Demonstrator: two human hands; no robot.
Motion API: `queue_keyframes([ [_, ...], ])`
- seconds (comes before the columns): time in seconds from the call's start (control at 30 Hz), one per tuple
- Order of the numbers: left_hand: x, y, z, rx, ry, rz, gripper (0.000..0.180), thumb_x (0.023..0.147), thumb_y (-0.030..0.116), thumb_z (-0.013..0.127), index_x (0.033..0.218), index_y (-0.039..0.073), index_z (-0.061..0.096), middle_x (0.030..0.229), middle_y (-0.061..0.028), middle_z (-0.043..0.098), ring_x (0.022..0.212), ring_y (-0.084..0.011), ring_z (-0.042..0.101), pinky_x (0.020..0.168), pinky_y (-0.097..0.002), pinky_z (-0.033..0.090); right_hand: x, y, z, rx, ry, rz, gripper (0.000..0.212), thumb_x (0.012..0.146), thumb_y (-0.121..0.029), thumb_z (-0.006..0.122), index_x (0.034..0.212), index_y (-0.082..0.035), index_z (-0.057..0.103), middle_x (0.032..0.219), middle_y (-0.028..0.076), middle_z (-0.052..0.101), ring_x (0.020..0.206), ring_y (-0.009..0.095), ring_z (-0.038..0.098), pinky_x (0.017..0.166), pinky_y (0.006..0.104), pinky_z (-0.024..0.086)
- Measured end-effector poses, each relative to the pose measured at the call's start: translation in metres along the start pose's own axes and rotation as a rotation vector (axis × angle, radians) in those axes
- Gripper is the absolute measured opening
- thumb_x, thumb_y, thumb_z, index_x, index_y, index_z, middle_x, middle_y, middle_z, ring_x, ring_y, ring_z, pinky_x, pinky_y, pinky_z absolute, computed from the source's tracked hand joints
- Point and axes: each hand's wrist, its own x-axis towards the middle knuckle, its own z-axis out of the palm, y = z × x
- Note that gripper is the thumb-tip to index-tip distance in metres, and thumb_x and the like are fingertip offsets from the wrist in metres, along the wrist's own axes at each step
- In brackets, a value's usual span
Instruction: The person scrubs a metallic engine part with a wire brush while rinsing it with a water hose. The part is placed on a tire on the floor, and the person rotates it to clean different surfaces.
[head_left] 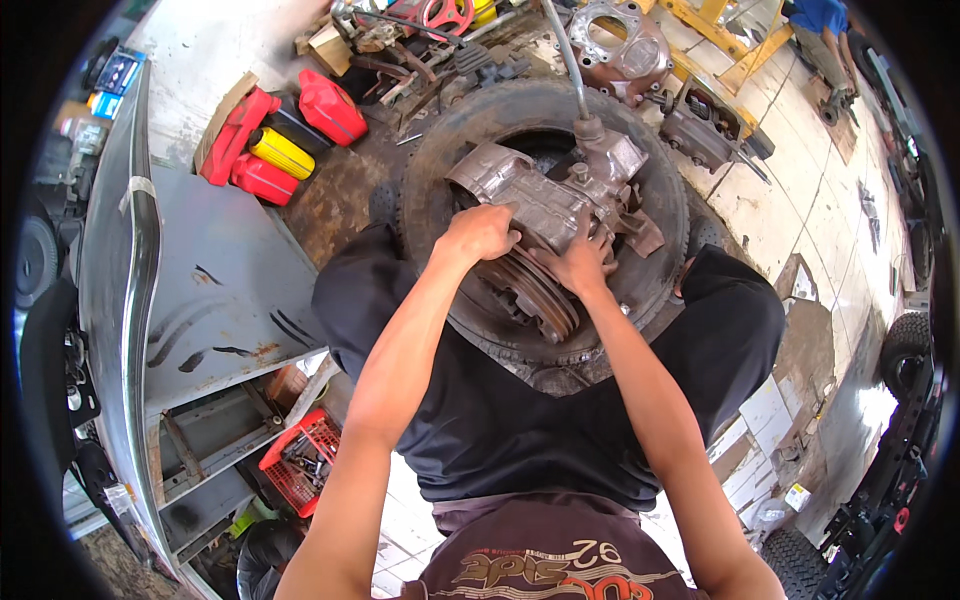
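Note:
A grey metal gearbox (pixel 535 195), oily and stained, lies tilted across a worn tyre (pixel 430 150) between my bent knees. A long gear lever (pixel 567 55) rises from its far end. On its near side is a ribbed, drum-like round part (pixel 545 305). My left hand (pixel 478 235) is closed against the casing's near left edge, fingers curled; what they hold, if anything, is hidden. My right hand (pixel 580 262) rests on the casing's near right side above the drum-like part, fingers spread and pointing away from me.
Red and yellow plastic bottles (pixel 283 152) stand at the far left. A grey metal cabinet (pixel 215 270) is on my left, with a red basket (pixel 305 455) of small parts beside it. Another metal housing (pixel 612 50), an engine part (pixel 705 125) and a yellow frame (pixel 745 60) lie beyond.

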Motion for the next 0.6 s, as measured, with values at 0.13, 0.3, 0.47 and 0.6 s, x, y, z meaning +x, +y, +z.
queue_keyframes([
  [0.13,-0.002,0.008,-0.009,0.013,-0.003,-0.029,0.052,0.091,0.037,0.062,0.134,0.008,0.056,0.121,-0.0202,0.066,0.115,-0.0387,0.061,0.095,-0.0489,0.049,-0.011,0.041,-0.004,0.129,0.076,-0.234,0.114,0.068,-0.044,0.087,0.157,-0.020,0.019,0.156,0.025,0.024,0.143,0.047,0.023,0.112,0.0650,0.025],
  [0.3,-0.003,-0.004,0.019,-0.053,0.030,-0.036,0.047,0.090,0.037,0.064,0.124,0.005,0.063,0.117,-0.0187,0.069,0.111,-0.0380,0.063,0.092,-0.0473,0.050,-0.009,0.075,0.021,0.242,0.358,-0.474,0.069,0.085,-0.024,0.075,0.145,-0.012,0.043,0.146,0.025,0.043,0.138,0.044,0.036,0.112,0.0517,0.036],
  [0.47,-0.005,0.007,0.046,-0.143,0.072,-0.055,0.051,0.089,0.041,0.065,0.120,0.000,0.066,0.116,-0.0220,0.068,0.111,-0.0394,0.063,0.094,-0.0429,0.050,-0.005,0.088,0.020,0.686,0.451,-0.227,0.020,0.095,-0.016,0.062,0.106,0.000,0.064,0.110,0.020,0.068,0.106,0.033,0.064,0.094,0.0400,0.048],
  [0.6,0.005,0.025,0.063,-0.218,0.070,-0.166,0.061,0.084,0.046,0.070,0.125,0.001,0.065,0.116,-0.0260,0.067,0.113,-0.0377,0.064,0.100,-0.0406,0.047,-0.004,0.087,0.004,0.985,0.360,0.119,0.020,0.097,-0.017,0.057,0.106,-0.001,0.063,0.098,0.017,0.071,0.090,0.030,0.068,0.082,0.0384,0.049],
])
